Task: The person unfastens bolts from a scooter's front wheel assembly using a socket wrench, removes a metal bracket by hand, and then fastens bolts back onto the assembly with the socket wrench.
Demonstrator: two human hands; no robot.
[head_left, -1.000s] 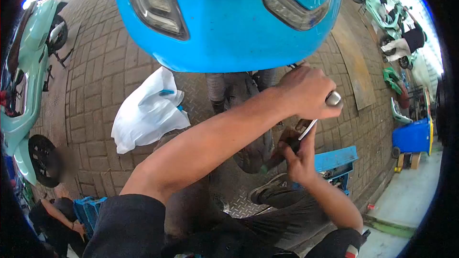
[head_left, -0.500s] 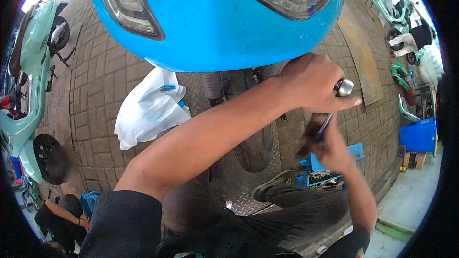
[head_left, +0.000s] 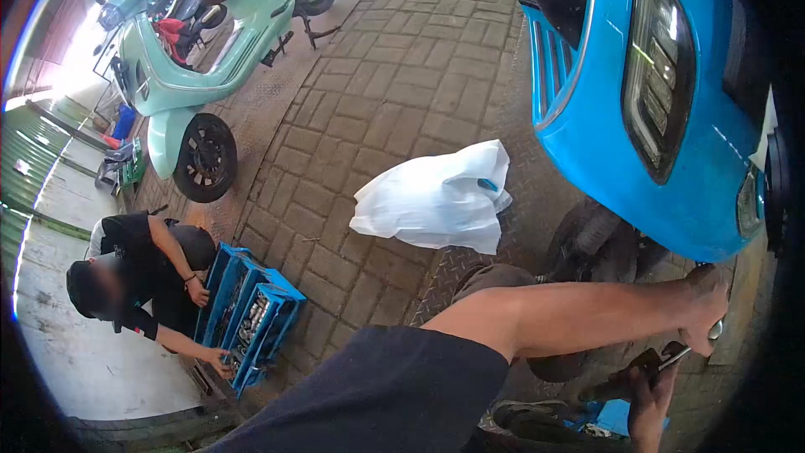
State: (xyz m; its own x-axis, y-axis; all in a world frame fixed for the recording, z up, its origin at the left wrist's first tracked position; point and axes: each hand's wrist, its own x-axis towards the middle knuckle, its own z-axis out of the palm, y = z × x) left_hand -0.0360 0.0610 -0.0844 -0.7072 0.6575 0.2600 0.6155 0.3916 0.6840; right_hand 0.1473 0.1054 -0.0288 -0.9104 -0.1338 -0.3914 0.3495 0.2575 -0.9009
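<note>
My left hand reaches across to the right, beneath the front of a blue scooter. Its fingers are closed around a metal tool with a rounded silver end, mostly hidden by the hand. Just below, my right hand is closed on a dark object whose kind is unclear. A thin metal rod shows between the two hands; which one grips it is unclear. Under my right hand lies part of a blue tool case.
On the brick floor lies a white plastic bag. To the left a co-worker crouches, both hands at a blue cantilever toolbox with metal tools inside. Behind stands a mint-green scooter. My shoe is near the tool case.
My view has swung left, so the blue scooter and both hands now appear further right. The co-worker and open toolbox have come into fuller view. Both hands stay closed.
</note>
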